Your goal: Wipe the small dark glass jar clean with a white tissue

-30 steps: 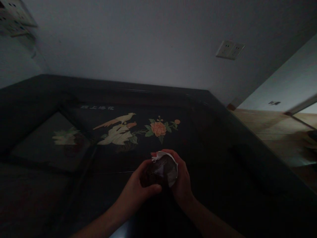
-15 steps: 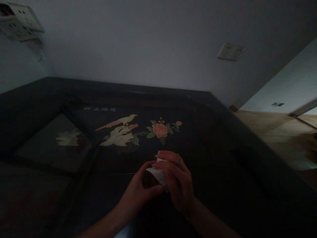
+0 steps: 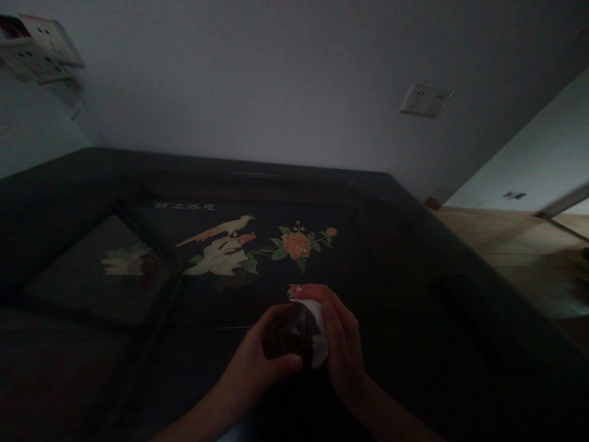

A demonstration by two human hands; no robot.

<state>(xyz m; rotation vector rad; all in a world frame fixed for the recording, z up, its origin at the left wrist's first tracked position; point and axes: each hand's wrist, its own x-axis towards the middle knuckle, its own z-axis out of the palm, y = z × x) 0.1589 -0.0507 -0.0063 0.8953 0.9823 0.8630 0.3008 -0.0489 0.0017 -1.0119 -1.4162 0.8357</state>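
My left hand (image 3: 257, 356) curls around a dark, shiny, rounded object (image 3: 294, 331) that looks like glass; its exact kind is hard to make out in the dim light. On its right side my right hand (image 3: 340, 341) presses a white tissue (image 3: 321, 350), fingers bent over the top. Both hands are close together above the near part of a black glossy tabletop (image 3: 239, 162). Just beyond them, a picture of a peony (image 3: 297, 244) and a bird on a pale rock (image 3: 218, 255) decorates the surface.
A pale wall (image 3: 257, 80) rises behind the far edge. Socket plates (image 3: 427, 100) are fixed there at right, with more sockets (image 3: 43, 49) at upper left. Beyond the right edge lies a light wood floor (image 3: 483, 236). Reflections cross the left of the tabletop.
My right hand and the tissue have shifted slightly right around the dark object, so more of its shiny surface shows. My left hand keeps its hold.
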